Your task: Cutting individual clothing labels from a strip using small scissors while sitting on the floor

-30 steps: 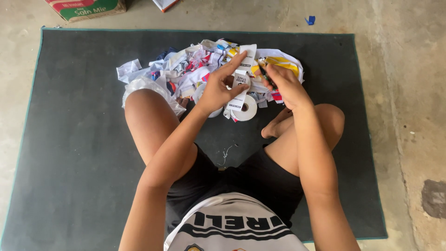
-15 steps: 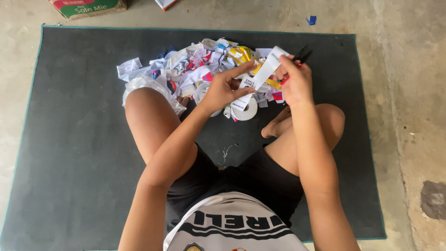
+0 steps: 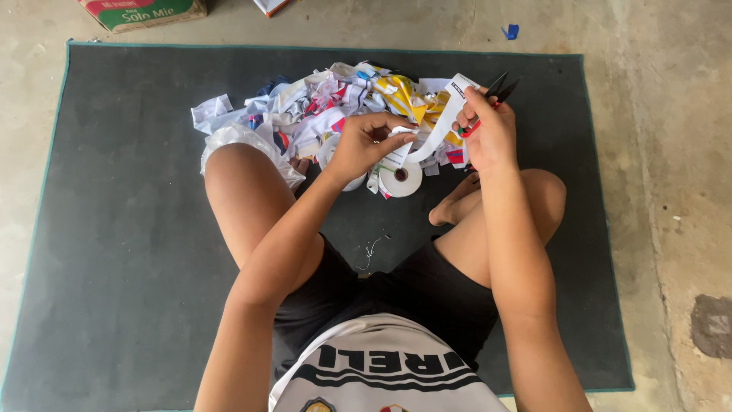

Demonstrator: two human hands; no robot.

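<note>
A white strip of tape [image 3: 435,130], thin and flat, runs taut from the roll [image 3: 402,179] lying on the dark, felt-like mat [image 3: 114,229] up to the right hand [image 3: 488,133], in front of a crumpled heap of white and coloured paper scraps [image 3: 320,107]. The left hand [image 3: 366,141] is bent at the wrist, its fingers pinched on the strip just above the roll. The right hand is raised and closed on the strip's far end together with black-bladed scissors [image 3: 499,85], blades pointing away and parted slightly.
</note>
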